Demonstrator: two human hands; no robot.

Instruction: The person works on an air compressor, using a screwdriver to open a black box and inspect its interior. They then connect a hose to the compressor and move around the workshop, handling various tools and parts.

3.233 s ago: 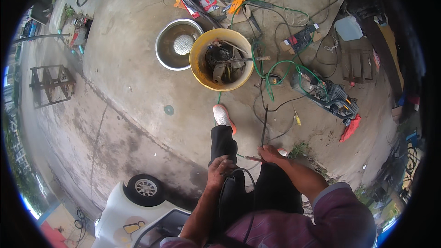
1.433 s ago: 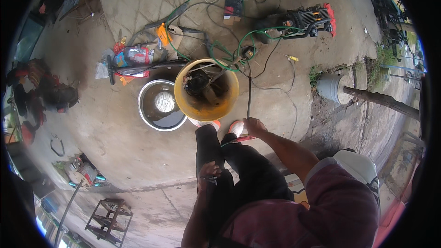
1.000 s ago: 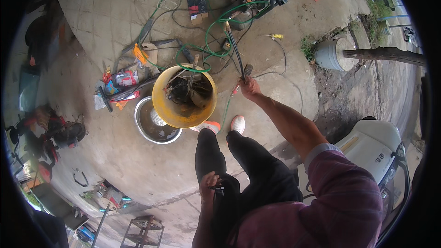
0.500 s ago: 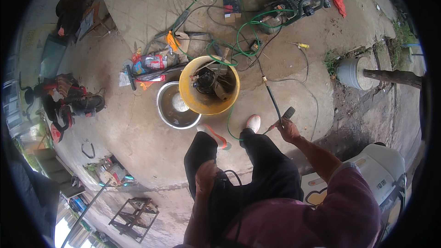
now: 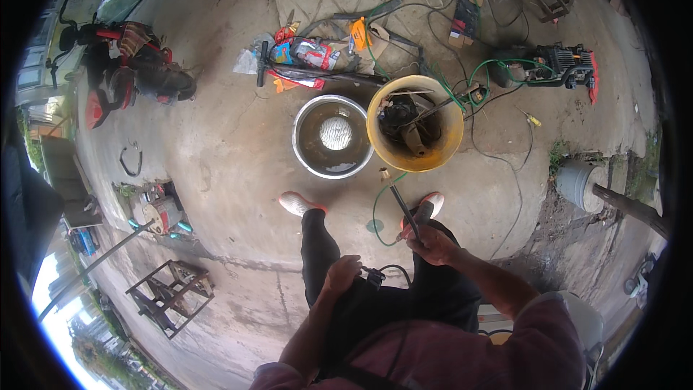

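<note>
A black spray wand (image 5: 403,211) with a brass tip is gripped in my right hand (image 5: 436,245), above my right thigh. It slants up and left, its tip just below the yellow bucket (image 5: 375,130). Inside the bucket lie dark, dirty metal parts (image 5: 408,119). To its left stands a metal basin (image 5: 297,146) with a ribbed whitish round piece (image 5: 335,133) in murky liquid. My left hand (image 5: 341,274) is over my left thigh with curled fingers; what they hold, if anything, is hidden. Beside it is a small black device (image 5: 374,277) on a cable.
A green hose (image 5: 377,206) runs along the ground to a motor-driven machine (image 5: 552,68) at the far right. Bags and a hand pump (image 5: 262,65) lie behind the basin. A screwdriver (image 5: 533,120), a grey bucket (image 5: 575,186), a wooden frame (image 5: 173,296) and a red scooter (image 5: 119,72) stand around.
The view has turned, so bucket and basin appear further right. My right hand has brought the wand left, nearer the bucket. My feet are wider apart.
</note>
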